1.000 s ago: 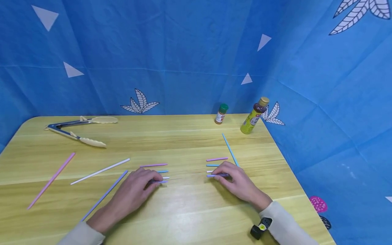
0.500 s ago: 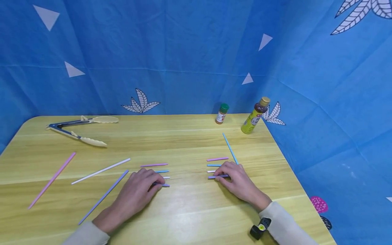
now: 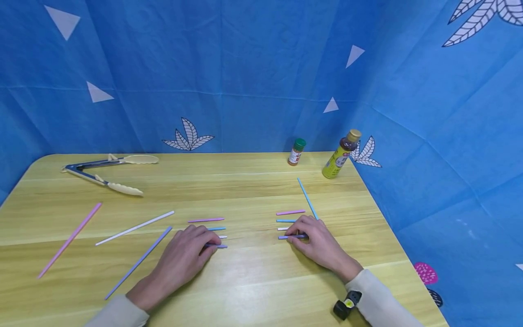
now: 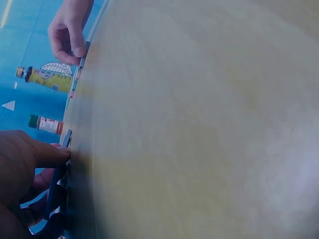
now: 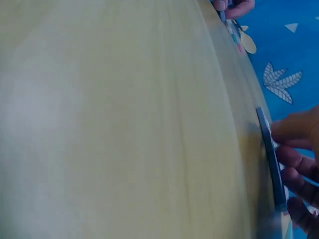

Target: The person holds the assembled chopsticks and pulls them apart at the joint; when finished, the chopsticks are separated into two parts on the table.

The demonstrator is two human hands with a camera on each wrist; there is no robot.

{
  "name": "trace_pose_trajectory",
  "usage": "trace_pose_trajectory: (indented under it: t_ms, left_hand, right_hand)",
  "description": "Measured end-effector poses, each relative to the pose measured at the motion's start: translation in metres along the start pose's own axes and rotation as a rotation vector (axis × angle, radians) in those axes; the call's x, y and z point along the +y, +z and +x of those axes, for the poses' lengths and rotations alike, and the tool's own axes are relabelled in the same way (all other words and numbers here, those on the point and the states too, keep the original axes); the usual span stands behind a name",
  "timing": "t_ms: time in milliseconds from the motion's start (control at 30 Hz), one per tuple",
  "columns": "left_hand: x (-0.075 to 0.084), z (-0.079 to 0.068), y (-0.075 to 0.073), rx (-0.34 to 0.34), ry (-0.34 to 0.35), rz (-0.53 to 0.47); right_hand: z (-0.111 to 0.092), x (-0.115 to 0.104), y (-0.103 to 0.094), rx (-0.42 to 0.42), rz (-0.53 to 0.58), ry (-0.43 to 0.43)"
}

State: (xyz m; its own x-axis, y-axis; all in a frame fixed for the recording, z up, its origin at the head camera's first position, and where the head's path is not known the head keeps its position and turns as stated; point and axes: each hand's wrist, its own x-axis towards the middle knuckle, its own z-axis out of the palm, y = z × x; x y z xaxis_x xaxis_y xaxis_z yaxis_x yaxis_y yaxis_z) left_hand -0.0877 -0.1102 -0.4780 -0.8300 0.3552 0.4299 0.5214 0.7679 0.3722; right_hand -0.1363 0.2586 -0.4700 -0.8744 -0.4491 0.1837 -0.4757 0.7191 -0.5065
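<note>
1. Covering the back and right side, a blue cloth (image 3: 261, 68) carries pale triangles and leaf prints.
2. The wooden table (image 3: 253, 290) runs along below it.
3. Splayed tongs (image 3: 87, 164) lie at the table's far left.
4. The left hand (image 3: 185, 252) is pinched on a short purple stick; the right hand (image 3: 316, 240), facing it well apart, is pinched on another.
5. A yellow-labelled bottle (image 3: 340, 156) stands at the far right, with a green-capped jar (image 3: 296, 153) near it.
6. Four long sticks lie about: pink (image 3: 70, 240), white (image 3: 135, 228) and purple (image 3: 139, 263) left of the left hand; light blue (image 3: 307, 198) running up behind the right hand.
7. Short pink, light-blue and white sticks lie in a row just beyond each hand, the nearer ones partly hidden by fingers.
8. The left short purple stick (image 4: 54, 186) passes between thumb and fingers, its tip jutting toward the right hand.
9. The right short purple stick (image 5: 270, 157) mirrors it: one end juts leftward past the fingertips, the rest lies along the fingers.
</note>
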Motion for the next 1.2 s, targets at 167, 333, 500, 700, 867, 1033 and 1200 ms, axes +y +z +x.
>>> trace_pose_trajectory:
  t_ms: [167, 333, 500, 700, 867, 1033, 1200]
  left_hand:
    - [0.000, 0.000, 0.001, 0.012, 0.004, 0.012]
    - [0.002, 0.000, 0.001, 0.001, -0.014, 0.014]
    - [0.002, -0.001, 0.001, -0.001, -0.022, 0.016]
    - [0.001, 0.000, 0.001, -0.008, -0.031, 0.016]
    - [0.002, 0.000, 0.000, -0.020, -0.040, 0.011]
    - [0.002, 0.000, 0.000, -0.020, -0.045, 0.010]
    - [0.002, 0.000, 0.000, -0.027, -0.055, 0.011]
  right_hand:
    - [0.006, 0.010, -0.010, 0.068, 0.066, 0.047]
    - [0.015, 0.029, -0.024, 0.159, 0.072, 0.155]
    - [0.024, 0.047, -0.031, 0.187, 0.029, 0.288]
    - [0.033, 0.059, -0.031, 0.146, -0.024, 0.386]
    - [0.038, 0.063, -0.031, 0.142, -0.056, 0.403]
    - [0.042, 0.065, -0.029, 0.144, -0.090, 0.407]
    - [0.045, 0.066, -0.029, 0.162, -0.094, 0.413]
